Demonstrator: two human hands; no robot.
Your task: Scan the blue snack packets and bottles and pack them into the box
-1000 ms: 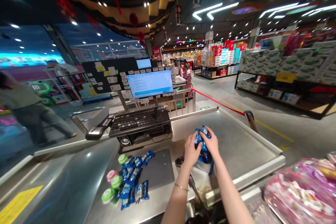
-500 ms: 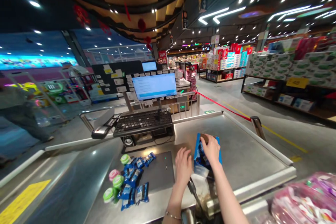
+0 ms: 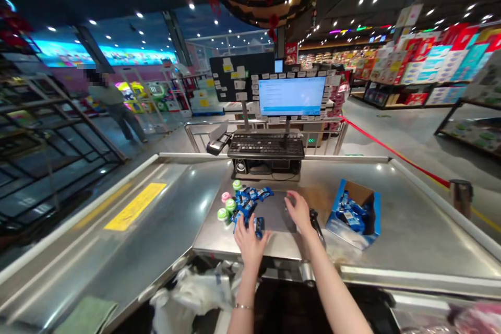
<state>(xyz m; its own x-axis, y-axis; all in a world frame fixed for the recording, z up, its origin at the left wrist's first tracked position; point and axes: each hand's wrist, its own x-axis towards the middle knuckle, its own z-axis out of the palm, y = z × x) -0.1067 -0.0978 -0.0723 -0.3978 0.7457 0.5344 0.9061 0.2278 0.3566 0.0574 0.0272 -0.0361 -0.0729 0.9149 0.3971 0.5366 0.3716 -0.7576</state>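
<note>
Presently, left hand open, fingers spread at the near edge of the blue foil packets on the steel checkout counter; right hand open over the dark scanning plate, handheld scanner just beside it; open blue carton, holding packets, at 3 o'clock.

Steel counter bears a blue carton and apparent snack packets.

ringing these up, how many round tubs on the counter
4: a green tub farthest, a pink tub, a green tub, a green tub nearest, all beside the blue packets.
</note>
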